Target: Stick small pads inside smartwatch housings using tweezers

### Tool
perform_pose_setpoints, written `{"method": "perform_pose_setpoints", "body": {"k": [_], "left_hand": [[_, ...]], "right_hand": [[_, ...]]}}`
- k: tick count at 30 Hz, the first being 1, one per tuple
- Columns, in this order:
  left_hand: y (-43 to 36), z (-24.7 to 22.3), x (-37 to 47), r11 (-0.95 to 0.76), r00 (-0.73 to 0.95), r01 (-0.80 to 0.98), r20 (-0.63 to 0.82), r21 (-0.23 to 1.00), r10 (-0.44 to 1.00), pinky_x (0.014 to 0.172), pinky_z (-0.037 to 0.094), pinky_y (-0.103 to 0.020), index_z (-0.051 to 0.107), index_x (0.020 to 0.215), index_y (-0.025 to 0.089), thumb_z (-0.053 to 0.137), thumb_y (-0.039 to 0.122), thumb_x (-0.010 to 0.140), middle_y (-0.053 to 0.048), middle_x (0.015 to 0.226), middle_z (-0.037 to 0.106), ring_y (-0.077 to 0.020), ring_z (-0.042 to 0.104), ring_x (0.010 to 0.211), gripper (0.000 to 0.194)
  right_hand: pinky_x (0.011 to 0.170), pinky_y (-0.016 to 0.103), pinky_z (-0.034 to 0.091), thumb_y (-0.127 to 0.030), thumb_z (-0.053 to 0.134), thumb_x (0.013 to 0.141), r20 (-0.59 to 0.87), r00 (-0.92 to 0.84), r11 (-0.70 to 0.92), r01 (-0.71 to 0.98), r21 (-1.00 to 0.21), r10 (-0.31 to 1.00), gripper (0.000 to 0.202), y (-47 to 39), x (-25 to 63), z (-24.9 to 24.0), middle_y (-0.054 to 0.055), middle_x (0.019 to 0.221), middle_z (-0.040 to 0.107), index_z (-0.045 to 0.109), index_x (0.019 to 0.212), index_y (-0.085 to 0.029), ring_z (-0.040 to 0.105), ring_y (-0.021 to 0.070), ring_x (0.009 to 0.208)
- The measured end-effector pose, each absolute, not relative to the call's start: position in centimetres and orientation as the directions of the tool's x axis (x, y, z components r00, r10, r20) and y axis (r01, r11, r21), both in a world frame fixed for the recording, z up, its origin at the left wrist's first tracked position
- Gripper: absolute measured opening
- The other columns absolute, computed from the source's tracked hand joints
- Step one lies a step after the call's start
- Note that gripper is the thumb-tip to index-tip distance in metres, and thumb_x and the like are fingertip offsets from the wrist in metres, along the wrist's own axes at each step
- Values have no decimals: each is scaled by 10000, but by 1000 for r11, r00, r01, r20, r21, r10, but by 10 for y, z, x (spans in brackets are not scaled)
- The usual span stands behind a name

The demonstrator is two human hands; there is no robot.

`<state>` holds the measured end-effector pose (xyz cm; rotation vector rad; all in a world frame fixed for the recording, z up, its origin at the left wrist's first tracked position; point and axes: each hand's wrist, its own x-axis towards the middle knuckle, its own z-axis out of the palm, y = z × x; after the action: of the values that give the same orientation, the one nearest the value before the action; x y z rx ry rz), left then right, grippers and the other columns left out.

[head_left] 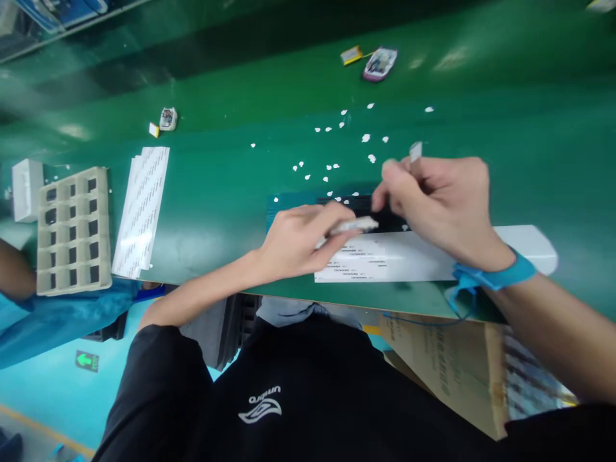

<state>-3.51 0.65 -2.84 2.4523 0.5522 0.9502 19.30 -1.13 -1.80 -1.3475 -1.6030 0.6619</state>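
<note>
My left hand [308, 240] grips a small whitish flat piece [359, 224] between thumb and fingers, above the left part of a printed white sheet [346, 263]. To its right, my right hand [437, 199] is closed with a pale, narrow strip-like tool [416, 154] sticking up from it. A blue band [505, 273] circles the right wrist. Under and between the hands lies a dark object [360, 205], partly hidden. Many small white scraps [366, 138] are scattered on the green table [216, 192] beyond the hands.
At the left stand a beige compartment tray [74, 231], a white box [27, 190] and more printed sheets [143, 208]. Small devices with yellow parts lie at the back [380, 64] and back left [168, 119]. Another person's arm [17, 269] reaches in at far left. A cardboard box [443, 359] is below the table.
</note>
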Motion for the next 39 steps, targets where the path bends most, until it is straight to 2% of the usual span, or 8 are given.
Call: {"method": "perform_pose_setpoints", "body": {"k": [4,7,13,18,23,27,35,39], "left_hand": [[-18,-29,-49,-979,835,76,524,191,167,1012,649,-370,673,1064,157,514,131,1078,-85,1141,864,-217,824,1092,162],[-33,-29,-71,-954,891,161,378,253,251,1123,635,-422,681,1112,148,486,131,1100,-87,1252,851,-232,801,1237,196],[-41,-32,-110,-852,871,251,277,459,405,1241,591,-432,640,1272,168,449,208,1152,-62,1382,812,-196,764,1343,229],[-46,-38,-113,-827,834,267,312,494,456,1267,566,-421,636,1194,190,505,205,1140,-48,1375,817,-194,740,1388,143],[-60,-30,-103,-779,807,270,309,567,504,1325,496,-474,638,1144,189,553,245,1123,-80,1423,796,-238,702,1446,103],[-74,-26,-91,-781,842,300,233,548,487,1381,425,-477,641,1083,183,471,232,1141,-119,1578,692,-246,594,1569,186],[-77,-32,-86,-779,830,335,225,530,511,1341,475,-449,645,1113,192,456,248,1146,-107,1551,715,-215,636,1527,200],[-76,-33,-85,-766,817,325,244,555,523,1332,487,-454,657,1114,181,475,248,1143,-112,1528,731,-229,652,1511,196]], "right_hand": [[531,330,379,-803,463,1050,431,185,319,435,-842,883,757,-1,201,-4,52,570,536,437,529,-255,497,131,557],[521,334,334,-720,554,1044,447,271,301,445,-844,853,663,-22,196,4,32,538,489,587,598,-230,471,143,543],[396,279,327,-741,504,1071,206,337,67,382,-922,919,733,-95,172,-14,12,498,532,659,590,-211,486,118,418],[529,307,608,-562,753,996,63,381,-58,299,-953,922,416,-123,156,-32,33,749,756,759,754,-224,729,180,599],[509,314,638,-606,742,994,46,487,-91,254,-963,872,439,-125,152,-36,20,678,725,721,789,-218,734,203,563],[486,306,639,-624,720,1008,7,529,-137,231,-963,849,433,-126,152,-38,15,654,717,724,868,-215,745,221,565],[584,340,690,-502,661,1071,47,451,-137,367,-920,891,401,-134,152,-34,47,817,796,826,804,-251,774,207,656],[613,372,698,-547,701,1041,26,445,-102,261,-960,895,396,-128,157,-35,55,799,794,828,819,-244,778,222,675]]}}
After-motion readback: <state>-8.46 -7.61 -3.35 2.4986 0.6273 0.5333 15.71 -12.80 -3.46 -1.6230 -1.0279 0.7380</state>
